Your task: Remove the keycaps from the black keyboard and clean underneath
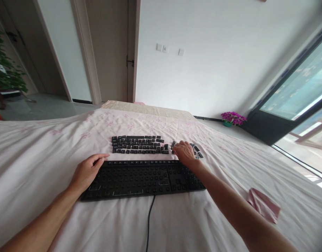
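A black keyboard [139, 182] lies on the bed sheet with its cable side toward me; most of its key positions show no caps. Beyond it, loose black keycaps [139, 147] are laid out in rows. My left hand [88, 170] rests at the keyboard's far left corner, thumb and forefinger apart, holding nothing. Over a smaller group of keycaps [197, 148] at the right is my right hand [185, 153], its fingers bent down and drawn together. Its fingertips are partly hidden, so I cannot see what is between them.
A black cable [150, 220] runs from the keyboard toward me. On the right of the wrinkled sheet [110, 227] lies a folded pink cloth [264, 205]. Purple flowers in a pot [233, 119] stand on the floor beyond the bed, near a glass door.
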Demonstrator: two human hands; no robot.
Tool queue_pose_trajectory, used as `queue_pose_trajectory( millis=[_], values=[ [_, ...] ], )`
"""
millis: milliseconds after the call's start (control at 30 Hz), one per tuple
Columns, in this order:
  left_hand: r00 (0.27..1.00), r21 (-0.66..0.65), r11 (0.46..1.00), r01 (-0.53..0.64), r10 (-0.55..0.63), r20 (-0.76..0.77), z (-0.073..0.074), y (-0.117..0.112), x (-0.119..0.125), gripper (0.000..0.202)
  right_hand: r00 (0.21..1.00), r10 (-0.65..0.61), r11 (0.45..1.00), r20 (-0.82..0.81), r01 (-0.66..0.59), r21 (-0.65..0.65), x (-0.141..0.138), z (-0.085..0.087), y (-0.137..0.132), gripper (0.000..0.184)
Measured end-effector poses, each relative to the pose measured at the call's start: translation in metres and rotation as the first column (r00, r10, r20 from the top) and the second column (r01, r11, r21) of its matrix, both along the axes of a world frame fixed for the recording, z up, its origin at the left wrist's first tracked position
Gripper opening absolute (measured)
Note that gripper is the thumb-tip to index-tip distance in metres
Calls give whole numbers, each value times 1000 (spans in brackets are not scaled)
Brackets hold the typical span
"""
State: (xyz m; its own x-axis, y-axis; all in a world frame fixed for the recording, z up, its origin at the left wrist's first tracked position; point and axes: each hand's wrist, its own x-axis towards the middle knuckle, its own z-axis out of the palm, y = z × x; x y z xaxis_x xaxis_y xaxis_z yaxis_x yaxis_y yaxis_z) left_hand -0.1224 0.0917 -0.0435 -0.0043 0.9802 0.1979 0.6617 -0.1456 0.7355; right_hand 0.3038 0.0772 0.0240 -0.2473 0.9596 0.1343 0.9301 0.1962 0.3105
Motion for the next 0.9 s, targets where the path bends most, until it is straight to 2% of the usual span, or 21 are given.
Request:
queue_pose_trajectory(
  millis=[233,400,633,800,900],
  values=[
    [1000,-3,1000,-10,10,-9,0,1,-1,36,996,46,998,81,-42,-44,-5,3,5,17],
    [1000,-5,1000,-12,12,-16,-2,2,-1,37,996,28,997,84,-23,-69,-8,6,4,16],
    [1000,-9,1000,-15,15,-14,0,0,0,36,994,-48,995,-94,39,-93,-6,0,1,15],
    [1000,-3,1000,-7,7,-5,2,-1,0,38,989,-54,993,-140,39,-112,-3,0,3,18],
    [1000,-19,1000,-5,5,-6,4,-2,1,38,961,-65,997,-270,52,-56,-1,3,-4,18]
  ],
)
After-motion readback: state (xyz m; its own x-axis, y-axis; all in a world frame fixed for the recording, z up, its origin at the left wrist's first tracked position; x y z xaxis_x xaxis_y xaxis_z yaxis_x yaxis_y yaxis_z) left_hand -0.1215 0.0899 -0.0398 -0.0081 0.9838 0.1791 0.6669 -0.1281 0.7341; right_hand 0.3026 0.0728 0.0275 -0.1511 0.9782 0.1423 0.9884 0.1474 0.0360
